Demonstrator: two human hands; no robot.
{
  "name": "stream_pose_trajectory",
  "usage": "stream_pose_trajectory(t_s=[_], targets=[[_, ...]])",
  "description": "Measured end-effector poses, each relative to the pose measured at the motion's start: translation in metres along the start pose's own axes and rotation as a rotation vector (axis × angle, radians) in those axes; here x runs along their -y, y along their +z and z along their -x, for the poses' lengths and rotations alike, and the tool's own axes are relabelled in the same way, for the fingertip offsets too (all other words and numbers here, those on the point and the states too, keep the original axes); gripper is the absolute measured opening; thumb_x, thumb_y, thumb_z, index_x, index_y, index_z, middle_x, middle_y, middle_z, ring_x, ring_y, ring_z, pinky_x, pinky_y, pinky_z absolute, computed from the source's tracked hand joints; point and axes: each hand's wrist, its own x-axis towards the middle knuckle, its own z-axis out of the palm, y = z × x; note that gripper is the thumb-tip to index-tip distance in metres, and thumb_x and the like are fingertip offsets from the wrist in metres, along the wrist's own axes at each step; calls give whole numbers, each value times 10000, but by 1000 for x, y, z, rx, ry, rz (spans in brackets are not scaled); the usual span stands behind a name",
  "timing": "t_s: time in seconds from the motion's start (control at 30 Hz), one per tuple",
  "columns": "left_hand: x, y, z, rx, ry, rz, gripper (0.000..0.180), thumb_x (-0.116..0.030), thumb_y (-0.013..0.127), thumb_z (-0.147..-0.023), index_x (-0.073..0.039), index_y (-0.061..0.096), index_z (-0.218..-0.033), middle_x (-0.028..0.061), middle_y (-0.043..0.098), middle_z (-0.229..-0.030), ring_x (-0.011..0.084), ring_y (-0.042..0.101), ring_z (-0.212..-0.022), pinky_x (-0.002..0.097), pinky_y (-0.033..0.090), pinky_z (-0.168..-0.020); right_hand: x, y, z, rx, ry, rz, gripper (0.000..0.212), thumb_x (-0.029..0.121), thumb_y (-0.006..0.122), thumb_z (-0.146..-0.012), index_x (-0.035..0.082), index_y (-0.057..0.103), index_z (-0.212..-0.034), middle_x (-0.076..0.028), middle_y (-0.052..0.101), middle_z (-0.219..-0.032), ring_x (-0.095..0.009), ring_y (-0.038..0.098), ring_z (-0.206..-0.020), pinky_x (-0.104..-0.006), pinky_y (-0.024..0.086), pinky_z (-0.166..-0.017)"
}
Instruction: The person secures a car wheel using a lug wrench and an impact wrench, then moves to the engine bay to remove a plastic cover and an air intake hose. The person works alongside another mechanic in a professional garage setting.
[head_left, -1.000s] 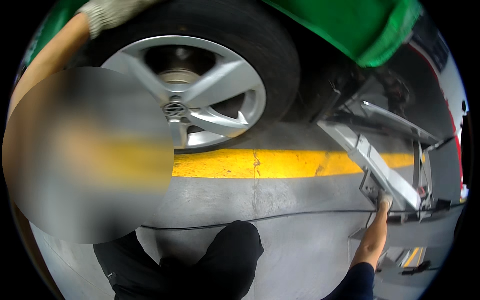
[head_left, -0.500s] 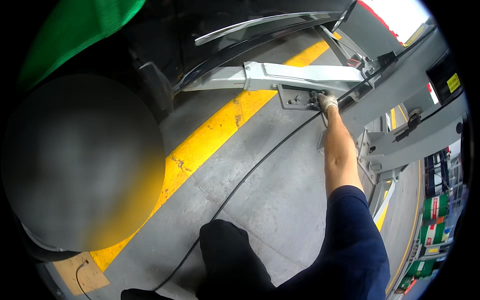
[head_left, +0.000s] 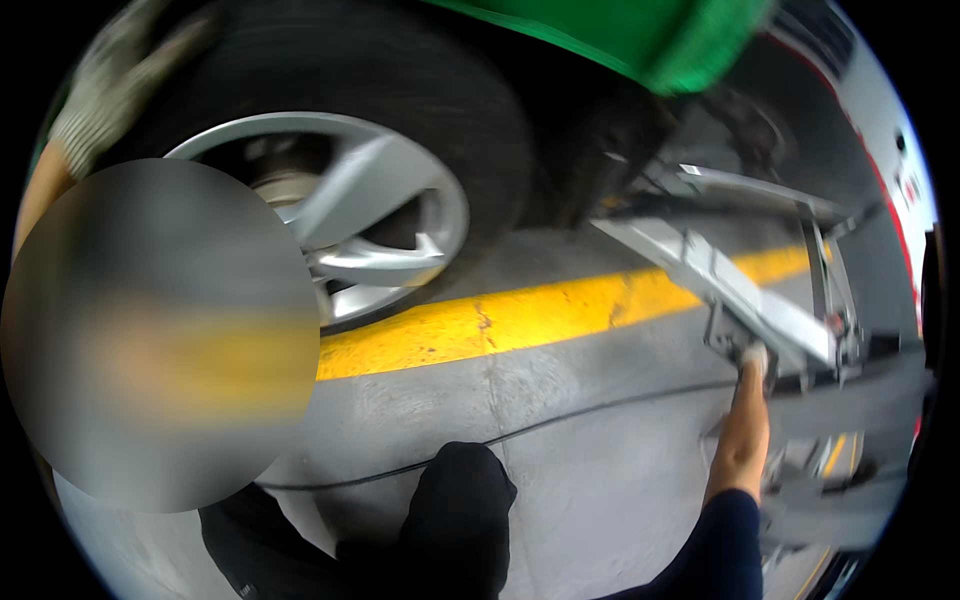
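Observation:
My left hand [head_left: 105, 100], in a pale knitted glove, lies with its fingers apart against the black tyre [head_left: 400, 75] at the upper left. The tyre's silver alloy wheel [head_left: 370, 185] shows below it, partly covered by a round blurred patch. Far to the right, my gloved right hand [head_left: 755, 357] is closed at a small grey metal control plate [head_left: 722, 328] beside the base of a vehicle lift. Motion blur hides its fingers and what they hold. A white lift arm [head_left: 715, 272] extends above that hand.
A green cover [head_left: 620, 35] hangs at the top. A yellow floor stripe [head_left: 550, 312] runs beneath the wheel and lift arm. One black cable [head_left: 600, 407] crosses the grey floor between my knees [head_left: 462, 490] and the lift.
The view has swung left, bringing the wheel and my left hand into sight. My right hand stays at the control plate, now lower in the picture.

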Motion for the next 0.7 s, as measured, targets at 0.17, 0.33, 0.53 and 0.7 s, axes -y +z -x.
stream_pose_trajectory(t_s=[0.17, 0.33, 0.53, 0.7], targets=[[-37, -5, 19, 26, -167, 26, 645, -557, 611, -934, -114, 624, -1403, 225, 599, -1402, 378, 558, -1329, 450, 438, -1139, -84, 17, -22, -131, -52, -1341, 423, 423, 650, -971, 73, 637, -1208, -97, 673, -1024, -239, 626, -877, -342, 516, -728], [-53, -40, 13, 134, -114, 43, 551, -592, 563, -954, -188, 696, -1305, 159, 681, -1214, 344, 637, -1161, 461, 503, -1015, 68, -86, 161, 952, -45, -2062, 251, 379, 572, -1048, 155, 577, -936, 70, 481, -728, -11, 390, -515, -163, 297, -392], [-148, -26, 80, -580, -268, 408, 527, -373, 742, -881, -195, 613, -1360, 124, 624, -1242, 327, 589, -1211, 450, 475, -1067, 204, -217, 417, 1392, -112, -1784, 189, 310, 563, -1056, 124, 566, -1086, -64, 668, -854, -67, 477, -535, -184, 332, -415], [-267, -19, 256, -30, -459, 1740, 620, -485, 484, -1077, -114, 399, -1567, 169, 457, -1540, 268, 476, -1417, 429, 422, -1159, 246, -303, 567, 1376, -721, -1291, 337, 408, 593, -1039, 76, 619, -1091, -88, 694, -862, -124, 533, -564, -244, 383, -448]])
